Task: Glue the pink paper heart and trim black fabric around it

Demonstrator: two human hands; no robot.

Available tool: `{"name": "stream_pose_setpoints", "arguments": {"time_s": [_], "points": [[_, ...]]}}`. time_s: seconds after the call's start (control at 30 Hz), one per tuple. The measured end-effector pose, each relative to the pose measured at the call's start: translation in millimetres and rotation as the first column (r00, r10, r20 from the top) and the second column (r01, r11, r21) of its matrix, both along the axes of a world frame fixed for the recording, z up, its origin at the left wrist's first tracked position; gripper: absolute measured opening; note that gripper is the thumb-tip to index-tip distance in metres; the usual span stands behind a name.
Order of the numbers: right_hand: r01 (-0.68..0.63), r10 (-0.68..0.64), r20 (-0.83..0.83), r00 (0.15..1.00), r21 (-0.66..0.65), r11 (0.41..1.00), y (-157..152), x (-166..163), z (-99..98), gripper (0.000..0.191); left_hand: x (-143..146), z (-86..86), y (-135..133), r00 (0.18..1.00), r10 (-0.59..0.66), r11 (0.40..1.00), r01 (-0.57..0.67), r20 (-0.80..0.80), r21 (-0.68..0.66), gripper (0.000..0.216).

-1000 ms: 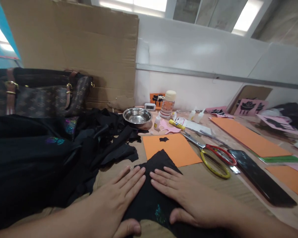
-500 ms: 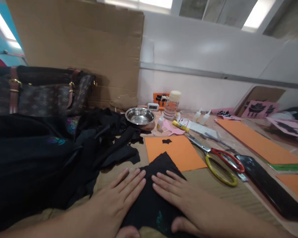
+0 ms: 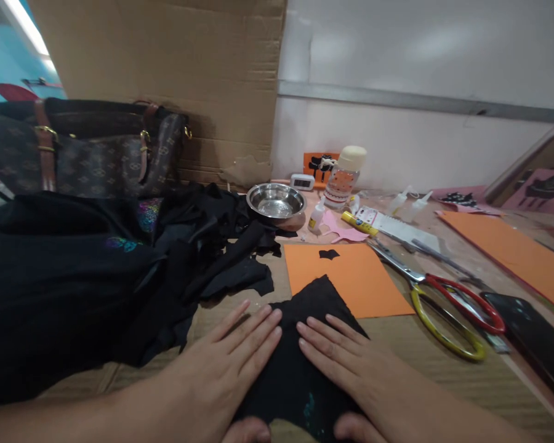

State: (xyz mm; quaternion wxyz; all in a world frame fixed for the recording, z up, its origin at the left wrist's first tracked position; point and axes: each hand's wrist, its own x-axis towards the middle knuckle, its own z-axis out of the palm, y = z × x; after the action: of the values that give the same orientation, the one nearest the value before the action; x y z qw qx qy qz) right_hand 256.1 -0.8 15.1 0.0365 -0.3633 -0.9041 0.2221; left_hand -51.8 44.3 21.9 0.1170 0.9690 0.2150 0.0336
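A piece of black cloth (image 3: 300,375) with a small teal print lies flat on cardboard (image 3: 415,381) in front of me. My left hand (image 3: 231,363) rests on its left side, fingers stretched out. On the right side my right hand (image 3: 351,363) lies flat too, fingers extended. The cloth's pointed far corner overlaps the near edge of an orange sheet (image 3: 373,283). On that sheet sits a small black cut-out (image 3: 329,254). Neither hand grips anything.
Black fabric (image 3: 74,289) is heaped at left before a brown bag (image 3: 106,154). Beyond are a metal bowl (image 3: 276,202), glue bottle (image 3: 316,216), glue stick (image 3: 359,224) and water bottle (image 3: 345,178). Scissors (image 3: 418,277) and a phone (image 3: 530,332) lie at right.
The camera view has tilted down and turned slightly left, shifting the scene rightward. Both hands stay flat on the black cloth, with nothing taken hold of or let go.
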Motion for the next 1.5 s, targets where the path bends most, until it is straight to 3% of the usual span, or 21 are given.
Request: {"name": "stream_pose_setpoints", "arguments": {"time_s": [0.1, 0.17, 0.37, 0.63, 0.73, 0.83, 0.93, 1.0, 1.13, 1.27, 1.37, 1.43, 1.5], "points": [[0.021, -0.019, -0.035, 0.999, 0.052, 0.998, -1.9, 0.5, 0.5, 0.082, 5.4, 12.2, -0.5, 0.994, -0.11, 0.994, 0.109, 0.025, 0.027, 0.077], [0.032, -0.028, -0.066, 0.997, 0.065, 0.997, -2.5, 1.0, -0.6, 0.083, 8.7, 15.9, -0.1, 0.989, -0.143, 0.989, 0.143, 0.023, -0.025, 0.072], [0.04, -0.031, -0.107, 0.994, 0.082, 0.996, -3.5, 4.4, -8.8, 0.088, 9.9, 7.4, 0.4, 0.993, -0.12, 0.988, 0.121, 0.019, -0.096, 0.066], [0.018, -0.013, -0.042, 0.999, 0.127, 0.992, -5.7, 13.0, -14.9, 0.087, 6.5, 2.5, -7.0, 0.995, -0.099, 0.995, 0.1, -0.025, 0.029, 0.063], [0.041, -0.04, -0.011, 0.999, 0.101, 0.994, -5.6, 8.8, -8.6, 0.08, 5.1, 4.5, -9.9, 0.996, -0.068, 0.995, 0.064, 0.061, 0.076, 0.058], [0.046, -0.048, 0.025, 0.999, 0.089, 0.995, -5.0, 4.2, -2.8, 0.074, 2.6, 10.7, -11.4, 0.965, -0.176, 0.983, 0.16, 0.195, 0.093, 0.031], [0.04, -0.047, 0.066, 0.997, 0.109, 0.993, -5.3, 3.2, -0.3, 0.068, 2.5, 16.4, -11.8, 0.917, -0.354, 0.935, 0.341, 0.184, 0.096, 0.03], [0.038, -0.046, 0.065, 0.997, 0.122, 0.992, -5.8, 3.9, 0.1, 0.068, 5.1, 16.2, -11.2, 0.926, -0.31, 0.948, 0.284, 0.215, 0.142, 0.033], [0.05, -0.055, 0.035, 0.998, 0.115, 0.992, -6.2, 4.6, 0.5, 0.07, 9.8, 8.8, -7.7, 0.904, -0.218, 0.976, 0.193, 0.368, 0.103, 0.028], [0.045, -0.049, 0.043, 0.998, 0.1, 0.994, -7.1, 3.7, 0.2, 0.066, 7.1, -1.1, -3.3, 0.906, -0.22, 0.976, 0.206, 0.361, 0.077, 0.024], [0.073, -0.054, -0.126, 0.991, 0.148, 0.986, -11.4, 2.8, -1.2, 0.062, 5.2, -9.5, -1.2, 0.883, -0.205, 0.978, 0.199, 0.422, 0.06, 0.026], [0.214, -0.179, -0.396, 0.901, 0.047, 0.976, -14.9, 0.8, -2.3, 0.05, 5.0, -13.2, 0.3, 0.882, -0.182, 0.983, 0.181, 0.436, 0.044, 0.026], [0.341, -0.438, -0.63, 0.641, -0.278, 0.898, -16.4, -2.5, -3.5, 0.028, 4.9, -14.0, 2.5, 0.889, -0.153, 0.988, 0.15, 0.431, 0.04, 0.028]]}}
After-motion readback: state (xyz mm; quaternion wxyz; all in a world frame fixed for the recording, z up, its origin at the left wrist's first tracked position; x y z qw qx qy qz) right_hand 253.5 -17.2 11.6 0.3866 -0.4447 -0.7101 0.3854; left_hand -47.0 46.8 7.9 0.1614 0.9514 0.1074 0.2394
